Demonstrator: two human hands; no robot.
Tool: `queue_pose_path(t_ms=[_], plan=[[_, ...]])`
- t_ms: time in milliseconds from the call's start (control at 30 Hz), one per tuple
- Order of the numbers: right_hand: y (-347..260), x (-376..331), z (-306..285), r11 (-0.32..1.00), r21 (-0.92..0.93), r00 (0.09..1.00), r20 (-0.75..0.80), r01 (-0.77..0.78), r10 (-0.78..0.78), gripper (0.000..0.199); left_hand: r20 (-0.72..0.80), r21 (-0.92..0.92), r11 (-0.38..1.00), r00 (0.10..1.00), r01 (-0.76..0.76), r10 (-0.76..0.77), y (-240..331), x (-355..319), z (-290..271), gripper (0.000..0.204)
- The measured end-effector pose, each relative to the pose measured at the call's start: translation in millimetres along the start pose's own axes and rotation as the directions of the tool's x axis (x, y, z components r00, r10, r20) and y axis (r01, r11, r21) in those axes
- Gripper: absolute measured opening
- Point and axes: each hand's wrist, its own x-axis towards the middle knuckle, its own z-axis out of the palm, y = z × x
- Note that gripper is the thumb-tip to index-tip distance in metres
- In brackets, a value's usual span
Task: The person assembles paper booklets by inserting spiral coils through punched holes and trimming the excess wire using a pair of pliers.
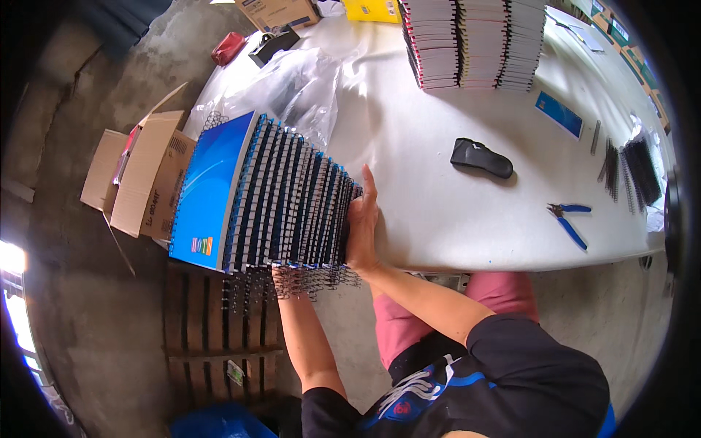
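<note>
A thick row of spiral notebooks (292,197) stands on edge at the table's near left, a blue cover facing left. Loose wire coil ends hang below the row, past the table edge. My right hand (361,230) presses against the right end, its thumb up and its other fingers partly hidden behind the notebooks. From below, my left hand (287,285) reaches under the row and supports it; the notebooks and coils cover most of its fingers. Both hands hold the row between them.
Tall notebook stacks (475,44) stand at the back. A black pouch (482,158), blue-handled cutting pliers (568,223), a blue card (558,114) and black coils (641,171) lie to the right. Clear plastic (292,91) and an open carton (150,175) are left.
</note>
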Motion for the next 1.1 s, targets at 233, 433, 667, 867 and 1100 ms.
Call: queue_pose_path(t_ms=[233, 433, 667, 867, 1100], plan=[[24, 86, -86, 0.825, -0.501, 0.823, 0.562, 0.260, 0.081, 0.063, 0.006, 0.151, 0.973, 0.984, -0.175, 0.176, -27, -30, -22, 0.066], [6, 65, -74, 0.697, -0.621, 0.816, 0.571, 0.357, 0.091, 0.058, -0.037, 0.754, 0.542, 0.800, -0.370, 0.598, -80, -72, 2, 0.054], [1, 21, -66, 0.705, -0.594, 0.809, 0.586, 0.388, 0.049, 0.067, 0.003, 0.999, -0.035, 0.822, 0.020, 0.569, -162, -26, -118, 0.059], [-14, 6, -86, 0.765, -0.558, 0.807, 0.584, 0.322, 0.087, 0.092, 0.113, 0.971, 0.151, 0.917, -0.184, 0.384, -78, -47, -30, 0.063], [-41, -2, -58, 0.867, -0.265, 0.842, 0.470, 0.421, -0.265, 0.139, 0.040, 0.836, 0.476, 0.894, -0.274, 0.446, -39, -29, 13, 0.062]])
